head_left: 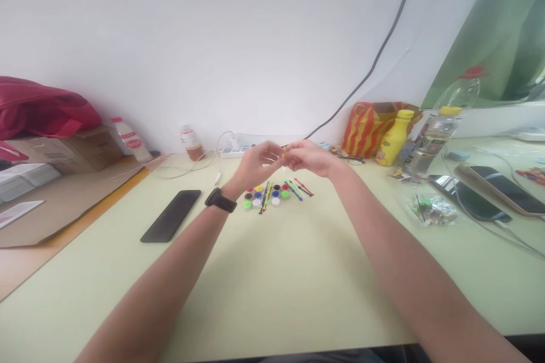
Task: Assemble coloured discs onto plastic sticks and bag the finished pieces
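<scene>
Left hand (258, 161) and right hand (310, 156) pinched narrow on a small yellow piece (284, 154), far side of the coloured discs (276, 202); likely light, stiffish plastic, maybe slippery (too blurred to be sure), best held by its edges

Head camera above near side of table (293, 289), facing forward-down toward wall (204, 39).

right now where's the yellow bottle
In the head view, the yellow bottle is on the table, right of the right hand, in front of the striped bag and left of the clear yellow-capped bottle.
</scene>
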Motion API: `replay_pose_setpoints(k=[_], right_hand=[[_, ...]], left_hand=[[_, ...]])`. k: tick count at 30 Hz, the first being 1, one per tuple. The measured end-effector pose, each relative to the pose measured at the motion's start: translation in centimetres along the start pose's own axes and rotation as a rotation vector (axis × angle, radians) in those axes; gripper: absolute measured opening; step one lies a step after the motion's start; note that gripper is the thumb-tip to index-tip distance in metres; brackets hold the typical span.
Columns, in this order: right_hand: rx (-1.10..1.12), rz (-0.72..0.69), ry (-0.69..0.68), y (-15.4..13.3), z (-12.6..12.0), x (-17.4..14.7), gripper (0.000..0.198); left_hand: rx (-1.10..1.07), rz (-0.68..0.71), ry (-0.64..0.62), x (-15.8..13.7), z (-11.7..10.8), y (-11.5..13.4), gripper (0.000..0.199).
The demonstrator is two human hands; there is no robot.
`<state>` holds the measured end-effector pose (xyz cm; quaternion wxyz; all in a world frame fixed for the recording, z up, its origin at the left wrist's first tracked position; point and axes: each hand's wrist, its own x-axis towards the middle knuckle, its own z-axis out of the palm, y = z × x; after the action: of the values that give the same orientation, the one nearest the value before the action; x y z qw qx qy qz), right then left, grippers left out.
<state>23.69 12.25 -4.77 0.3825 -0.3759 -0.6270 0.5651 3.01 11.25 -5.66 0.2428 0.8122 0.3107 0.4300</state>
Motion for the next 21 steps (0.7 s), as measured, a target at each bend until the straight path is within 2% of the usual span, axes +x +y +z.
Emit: replay_pose_setpoints(k=[5, 8, 11, 13, 16, 19, 21], right_hand=[[-0.044, -0.035, -0.042, 0.3, 0.2, 0.0, 0.006], [-0.312, -0.045, 0.047, 0.5, 0.6, 0.3, 0.013], [-0.573, 0.028, 0.179, 0.8, 0.2, 0.5, 0.015], [-0.665, 0.09, 0.184, 1.2, -0.4, 0.5, 0.013], [-0.807, 0.194, 0.114, 2.1, -1.4, 0.4, 0.019], [-0.897, 0.275, 0.021, 2.8, -1.7, 0.3, 0.019], [-0.93, 0.311, -0.033, 3.1, -1.6, 0.4, 0.014]], left_hand=[[-0.009, 0.043, -0.012, -0.1, 0.4, 0.0, 0.029], [-0.012, 0.03, -0.021, -0.1, 0.3, 0.0, 0.024], [0.028, 0.002, -0.059, -0.2, 0.0, 0.0, 0.023], [0.088, -0.002, -0.174, -0.3, 0.0, 0.1, 0.02], [0.141, -0.014, -0.41, -0.6, 0.6, 0.0, 0.012], [0.133, -0.078, -0.611, -1.1, 1.4, -0.2, 0.022], [0.159, -0.137, -0.689, -1.3, 1.8, -0.5, 0.024]])
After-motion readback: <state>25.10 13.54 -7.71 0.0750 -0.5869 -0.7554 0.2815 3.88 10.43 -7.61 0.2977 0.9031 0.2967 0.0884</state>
